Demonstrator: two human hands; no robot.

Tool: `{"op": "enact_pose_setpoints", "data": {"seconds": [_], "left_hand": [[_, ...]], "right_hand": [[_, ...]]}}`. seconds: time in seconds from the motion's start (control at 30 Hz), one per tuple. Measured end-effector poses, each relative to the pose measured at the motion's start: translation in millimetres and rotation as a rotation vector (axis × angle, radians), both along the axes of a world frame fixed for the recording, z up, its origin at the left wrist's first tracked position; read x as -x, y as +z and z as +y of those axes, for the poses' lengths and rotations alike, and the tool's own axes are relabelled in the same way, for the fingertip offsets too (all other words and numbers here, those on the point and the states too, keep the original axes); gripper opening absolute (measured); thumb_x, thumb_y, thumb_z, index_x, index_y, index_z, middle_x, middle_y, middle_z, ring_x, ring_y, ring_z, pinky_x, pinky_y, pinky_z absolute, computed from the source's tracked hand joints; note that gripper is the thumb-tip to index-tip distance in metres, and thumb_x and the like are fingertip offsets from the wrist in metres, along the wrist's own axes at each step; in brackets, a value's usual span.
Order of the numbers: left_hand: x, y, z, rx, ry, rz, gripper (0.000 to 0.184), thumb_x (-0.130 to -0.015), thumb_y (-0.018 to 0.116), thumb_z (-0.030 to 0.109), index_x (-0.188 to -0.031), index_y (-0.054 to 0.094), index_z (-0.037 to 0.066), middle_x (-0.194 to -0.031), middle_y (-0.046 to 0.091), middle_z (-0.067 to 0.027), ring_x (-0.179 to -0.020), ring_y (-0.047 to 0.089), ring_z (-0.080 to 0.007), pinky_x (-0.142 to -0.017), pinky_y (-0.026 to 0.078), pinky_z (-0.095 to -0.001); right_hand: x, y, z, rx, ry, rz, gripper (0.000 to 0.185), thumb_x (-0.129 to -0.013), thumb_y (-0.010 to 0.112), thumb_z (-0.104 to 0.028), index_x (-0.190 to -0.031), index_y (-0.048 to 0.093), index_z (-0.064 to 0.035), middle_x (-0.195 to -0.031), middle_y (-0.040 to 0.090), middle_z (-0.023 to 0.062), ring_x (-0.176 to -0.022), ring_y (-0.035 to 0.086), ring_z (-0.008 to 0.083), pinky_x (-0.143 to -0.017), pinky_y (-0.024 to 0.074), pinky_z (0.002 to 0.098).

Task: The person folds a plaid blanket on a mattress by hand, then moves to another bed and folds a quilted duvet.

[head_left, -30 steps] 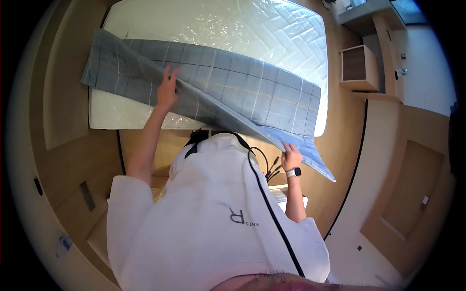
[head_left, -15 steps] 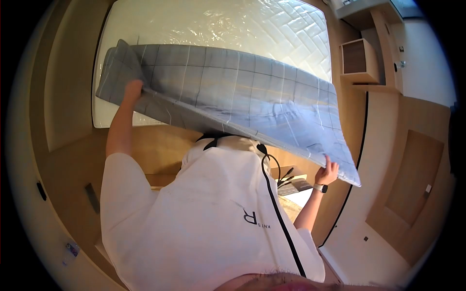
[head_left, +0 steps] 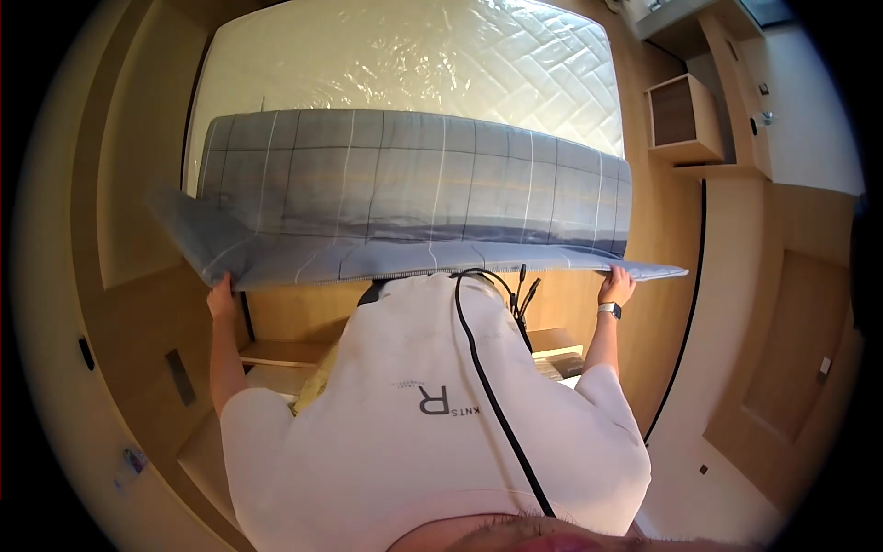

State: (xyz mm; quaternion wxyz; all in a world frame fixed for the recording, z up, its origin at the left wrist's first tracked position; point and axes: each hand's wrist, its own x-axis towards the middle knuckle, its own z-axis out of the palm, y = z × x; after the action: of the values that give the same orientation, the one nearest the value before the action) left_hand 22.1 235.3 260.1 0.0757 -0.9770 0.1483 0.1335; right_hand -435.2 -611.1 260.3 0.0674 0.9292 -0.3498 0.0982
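A grey checked mattress pad (head_left: 414,175) with white and dark lines lies across the near part of a plastic-wrapped mattress (head_left: 395,55). Its near edge, with a ribbed strip, is pulled toward my body at waist height. My left hand (head_left: 221,299) is closed on that edge near the left corner, and the loose corner flap beyond it is blurred. At the other end, my right hand (head_left: 617,286), with a watch on the wrist, grips the same edge close to the right corner. The fingertips of both hands are partly hidden by the fabric.
A black cable (head_left: 487,377) runs down my white shirt, with loose connectors near my waist. A wooden open-front cabinet (head_left: 685,115) stands at the right of the mattress. Wooden panels (head_left: 147,147) line the left side. Wooden ledges show behind my waist.
My left hand has moved down toward my body, and my right hand has gone up slightly. The pad's near edge has gone from slanted to nearly level, and its surface lies straighter.
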Motion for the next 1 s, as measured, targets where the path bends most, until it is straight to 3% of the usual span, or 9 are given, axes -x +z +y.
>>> {"op": "enact_pose_setpoints", "data": {"seconds": [0.2, 0.37, 0.53, 0.6, 0.7, 0.83, 0.9, 0.97, 1.0], "left_hand": [[102.6, 10.7, -17.1, 0.010, 0.214, 0.013, 0.030, -0.078, 0.055, -0.001, -0.105, 0.063, 0.011, -0.111, 0.061, -0.0102, -0.094, 0.060, -0.0371, -0.077, 0.050, -0.0463], [113.0, -6.9, -28.8, 0.044, 0.227, -0.001, 0.030, -0.078, 0.054, -0.002, -0.105, 0.064, 0.008, -0.112, 0.061, -0.0123, -0.095, 0.060, -0.0387, -0.079, 0.050, -0.0463], [52.5, 3.4, -54.3, -0.005, 0.271, -0.011, 0.027, -0.080, 0.053, -0.002, -0.103, 0.065, 0.005, -0.105, 0.063, -0.0196, -0.095, 0.059, -0.0406, -0.080, 0.049, -0.0476], [8.1, 12.2, -68.3, 0.292, 0.278, -0.129, 0.024, -0.085, 0.049, 0.003, -0.102, 0.065, 0.004, -0.096, 0.064, -0.0230, -0.094, 0.060, -0.0414, -0.079, 0.049, -0.0480], [-77.5, 18.6, -80.3, 0.040, 0.104, -0.181, 0.023, -0.089, 0.044, 0.014, -0.096, 0.064, 0.004, -0.097, 0.064, -0.0221, -0.093, 0.060, -0.0412, -0.078, 0.049, -0.0492], [-212.5, 53.8, -95.7, 0.064, -0.070, -0.353, 0.020, -0.090, 0.043, 0.014, -0.095, 0.061, 0.006, -0.098, 0.063, -0.0197, -0.094, 0.060, -0.0384, -0.077, 0.048, -0.0502], [-266.5, 116.1, -111.3, 0.011, -0.046, -0.379, 0.022, -0.090, 0.043, 0.013, -0.102, 0.061, 0.008, -0.101, 0.062, -0.0193, -0.092, 0.059, -0.0393, -0.079, 0.047, -0.0492], [-339.1, 146.9, -75.4, -0.009, -0.266, -0.650, 0.023, -0.089, 0.045, 0.013, -0.105, 0.060, 0.005, -0.100, 0.062, -0.0194, -0.094, 0.059, -0.0389, -0.082, 0.046, -0.0486], [-356.1, 183.8, -73.5, 0.109, -0.196, -0.583, 0.023, -0.090, 0.046, 0.013, -0.106, 0.060, 0.003, -0.100, 0.063, -0.0193, -0.095, 0.058, -0.0384, -0.084, 0.045, -0.0482]], "right_hand": [[25.5, -37.7, -47.1, -0.036, -0.026, 0.245, 0.021, -0.075, 0.059, -0.003, -0.093, 0.065, -0.0139, -0.095, 0.065, 0.0025, -0.103, 0.056, 0.0225, -0.095, 0.0360, 0.0408], [34.5, -70.8, -78.7, -0.175, -0.483, 0.577, 0.019, -0.085, 0.054, -0.015, -0.094, 0.070, -0.0177, -0.104, 0.069, 0.0052, -0.104, 0.060, 0.0211, -0.097, 0.0359, 0.0438], [-3.6, -71.2, -114.9, -0.167, -0.428, 0.698, 0.024, -0.091, 0.047, -0.020, -0.096, 0.070, -0.0182, -0.099, 0.070, 0.0066, -0.098, 0.065, 0.0237, -0.094, 0.0411, 0.0431], [-39.7, -59.4, -135.9, -0.166, -0.332, 0.685, 0.024, -0.090, 0.045, -0.018, -0.093, 0.069, -0.0164, -0.097, 0.070, 0.0089, -0.096, 0.066, 0.0273, -0.090, 0.0438, 0.0434], [-100.9, -41.7, -183.2, -0.052, -0.188, 0.546, 0.023, -0.089, 0.046, -0.018, -0.090, 0.069, -0.0147, -0.092, 0.069, 0.0116, -0.090, 0.066, 0.0307, -0.083, 0.0468, 0.0450], [-216.8, 48.9, -237.2, 0.164, -0.167, 0.389, 0.023, -0.089, 0.047, -0.019, -0.089, 0.069, -0.0144, -0.097, 0.069, 0.0077, -0.092, 0.065, 0.0267, -0.080, 0.0472, 0.0423], [-259.9, 102.3, -282.5, 0.291, -0.127, 0.220, 0.020, -0.090, 0.047, -0.019, -0.096, 0.066, -0.0157, -0.099, 0.067, 0.0065, -0.096, 0.063, 0.0255, -0.080, 0.0475, 0.0414], [-296.1, 203.7, -284.7, 0.374, -0.129, 0.159, 0.019, -0.090, 0.047, -0.019, -0.096, 0.065, -0.0176, -0.099, 0.067, 0.0055, -0.096, 0.064, 0.0244, -0.079, 0.0476, 0.0425], [-307.8, 258.5, -272.8, 0.456, -0.211, 0.196, 0.019, -0.089, 0.047, -0.021, -0.093, 0.066, -0.0164, -0.096, 0.068, 0.0054, -0.093, 0.065, 0.0252, -0.078, 0.0485, 0.0433]]}}
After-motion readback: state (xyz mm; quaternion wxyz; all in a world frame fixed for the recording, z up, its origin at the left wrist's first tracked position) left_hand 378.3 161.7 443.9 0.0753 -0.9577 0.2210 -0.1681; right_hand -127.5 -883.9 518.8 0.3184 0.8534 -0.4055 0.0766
